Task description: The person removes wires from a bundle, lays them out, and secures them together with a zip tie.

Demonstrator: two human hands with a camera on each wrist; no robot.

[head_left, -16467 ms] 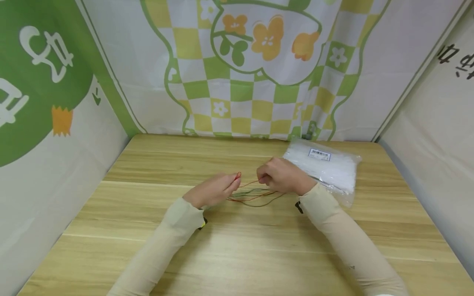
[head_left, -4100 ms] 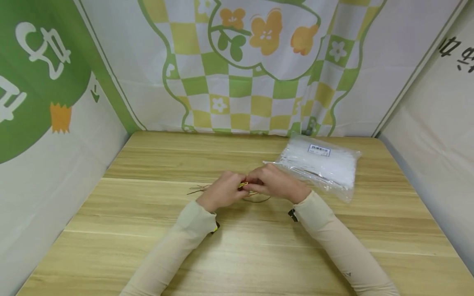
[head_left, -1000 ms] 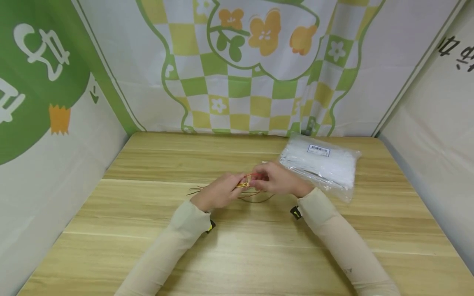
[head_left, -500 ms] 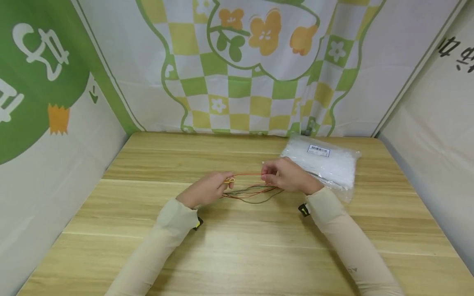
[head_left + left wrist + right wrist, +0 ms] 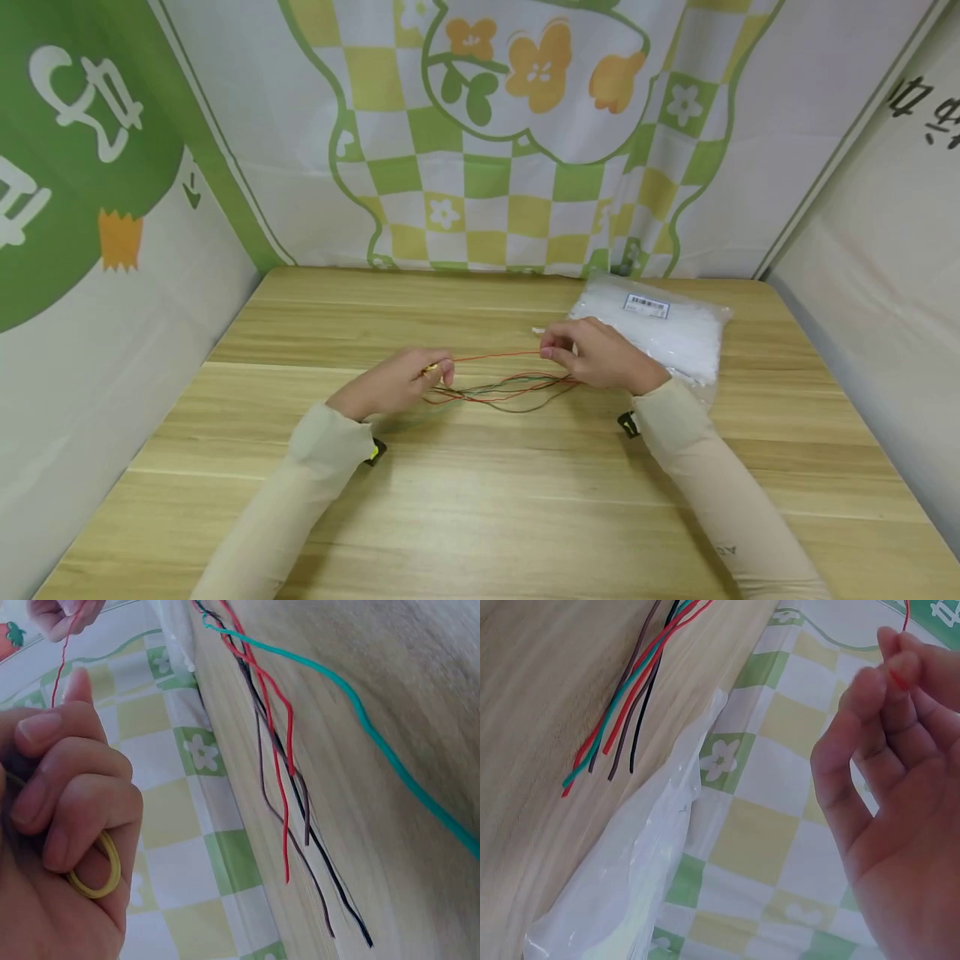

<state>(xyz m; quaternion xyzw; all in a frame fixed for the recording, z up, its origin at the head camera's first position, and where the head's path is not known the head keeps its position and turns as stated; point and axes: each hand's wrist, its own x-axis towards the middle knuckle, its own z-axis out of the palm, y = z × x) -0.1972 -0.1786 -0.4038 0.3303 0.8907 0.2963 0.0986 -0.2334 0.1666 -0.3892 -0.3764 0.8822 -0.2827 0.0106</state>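
Observation:
A thin red wire [image 5: 495, 356] runs nearly straight between both hands, above the table. My left hand [image 5: 390, 385] pinches one end of it near thumb and index finger. Its other fingers curl round a bundled yellow wire, whose looped end [image 5: 112, 859] sticks out in the left wrist view. My right hand [image 5: 600, 357] pinches the red wire's other end between thumb and fingertips; a short red tip shows there in the right wrist view. Below the hands, several loose wires lie on the table, among them a green wire [image 5: 360, 712], a black wire [image 5: 322, 859] and brown and red ones.
A clear plastic bag [image 5: 675, 333] of white items with a barcode label lies at the back right, beside and partly behind my right hand. Patterned cloth [image 5: 510, 192] hangs behind the wooden table [image 5: 480, 517], with printed walls at both sides.
From close together a second ago, my hands have moved apart, left hand leftward and right hand rightward, drawing the red wire straight. Earlier, the left hand held a red loop; now it holds yellow wire.

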